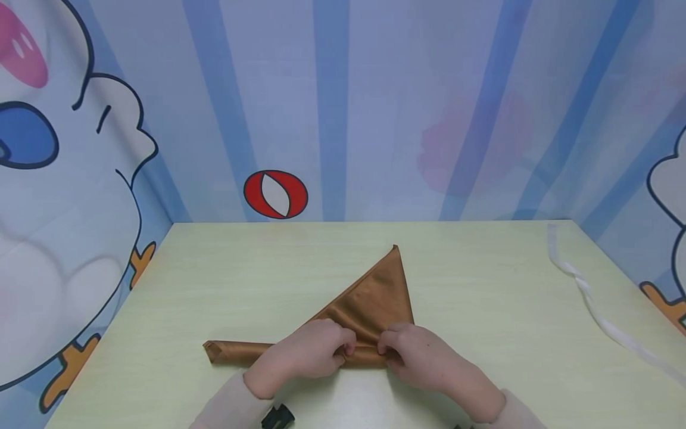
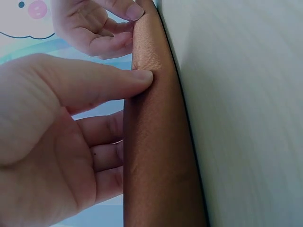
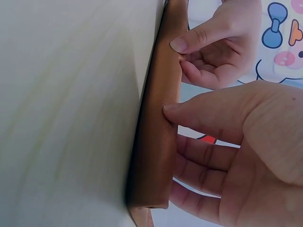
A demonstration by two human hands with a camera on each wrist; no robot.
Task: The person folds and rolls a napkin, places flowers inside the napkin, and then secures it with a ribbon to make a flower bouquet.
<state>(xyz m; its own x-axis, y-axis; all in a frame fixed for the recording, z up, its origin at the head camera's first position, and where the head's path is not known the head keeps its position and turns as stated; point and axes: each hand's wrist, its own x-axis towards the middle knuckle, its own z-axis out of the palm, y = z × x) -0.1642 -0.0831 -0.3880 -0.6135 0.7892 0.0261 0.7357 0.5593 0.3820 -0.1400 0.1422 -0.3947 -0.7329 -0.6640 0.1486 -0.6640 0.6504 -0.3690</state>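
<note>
A shiny brown cloth (image 1: 377,292) lies on the table, its near edge rolled into a long band and a triangular part pointing away from the person. The roll's left end (image 1: 230,352) sticks out past the left forearm. My left hand (image 1: 316,348) pinches the roll near its middle, thumb on the near side. Just to the right, my right hand (image 1: 420,357) pinches the same roll close to its right end. In the left wrist view the thumb presses on the rolled cloth (image 2: 158,142), fingers partly hidden behind it. The right wrist view shows the roll (image 3: 154,142) gripped likewise.
A white ribbon (image 1: 595,304) runs, partly twisted, down the right side of the pale table (image 1: 139,310). A small black object (image 1: 277,416) shows beside the left sleeve at the bottom edge. A printed cartoon backdrop (image 1: 375,107) stands behind and at both sides.
</note>
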